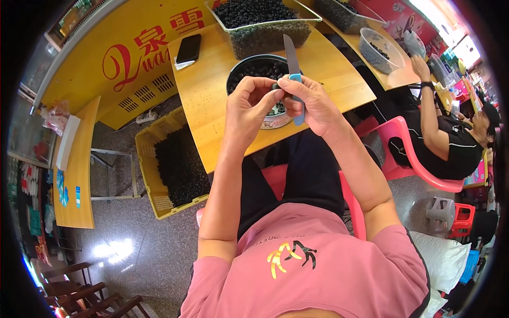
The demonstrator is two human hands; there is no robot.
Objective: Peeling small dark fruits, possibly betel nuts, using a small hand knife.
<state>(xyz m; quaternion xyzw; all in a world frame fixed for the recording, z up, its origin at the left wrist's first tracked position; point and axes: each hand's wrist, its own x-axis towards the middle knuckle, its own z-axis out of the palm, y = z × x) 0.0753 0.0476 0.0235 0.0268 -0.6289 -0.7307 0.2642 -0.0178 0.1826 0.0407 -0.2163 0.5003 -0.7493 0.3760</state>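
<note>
Over the person's lap, above the near edge of the table [212, 100], both hands meet. The left hand [249, 103] pinches a small dark fruit [275, 86] between thumb and fingertips, while the right hand [313, 103] is wrapped around the blue handle of a knife [292, 69], whose grey blade points up and away. The fruit sits right at the base of the blade, touching or nearly touching it, so one piece appears to be in mid-cut; whether it is already opened cannot be told.

Just behind the hands stands a round bowl [238, 71] holding more of the dark fruit, partly hidden by the fingers. Whether these are finished pieces or waiting ones cannot be told.

To the left, on the floor beside the table, a yellow crate [146, 146] is well filled with the same fruit. Farther back on the table a clear tub [265, 32] is heaped full, and a black phone [189, 49] lies on a paper near it. Judging by these large stocks against the single piece in hand, most of the work seems to remain.

At the far right another person [450, 138] sits in a pink chair [413, 159], one hand near a second clear tub [379, 50] with a little fruit in it.
</note>
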